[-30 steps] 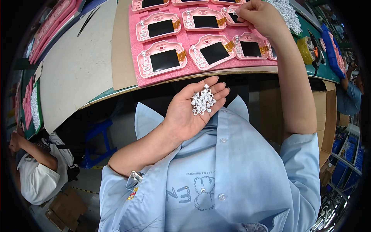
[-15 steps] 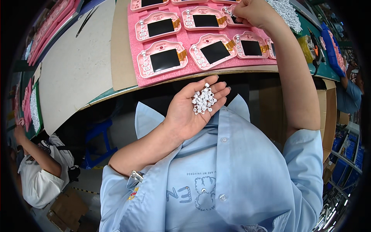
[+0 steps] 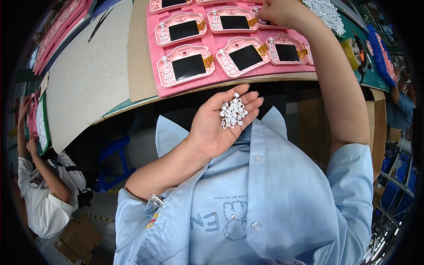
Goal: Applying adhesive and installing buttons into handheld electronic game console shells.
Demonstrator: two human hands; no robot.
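My left hand (image 3: 210, 128) lies palm up in front of the table edge, cupped under a small heap of white plastic button pieces (image 3: 233, 114). The thumb and fingertips stay relaxed around the heap. At the upper right, my right hand (image 3: 285, 13) reaches over a pink handheld-console shell (image 3: 268, 24), its fingers bent together at the shell's left part. Whatever those fingers pinch is hidden. Nearby shells, such as this tilted pink shell (image 3: 244, 56), hold a black screen, an orange ribbon cable and white pieces along the left side.
The shells rest in rows on a pink foam mat (image 3: 165, 91). Beyond my right arm are a heap of white pieces (image 3: 327, 15), a yellow bag (image 3: 349, 53) and an orange-and-black tool (image 3: 363, 59). Tweezers (image 3: 99, 24) lie at left. A co-worker (image 3: 48, 190) works at far left.
My right hand has shifted slightly left and down over the shell. The left hand with its white pieces stays almost still. The co-worker's second arm has come into view at the left.
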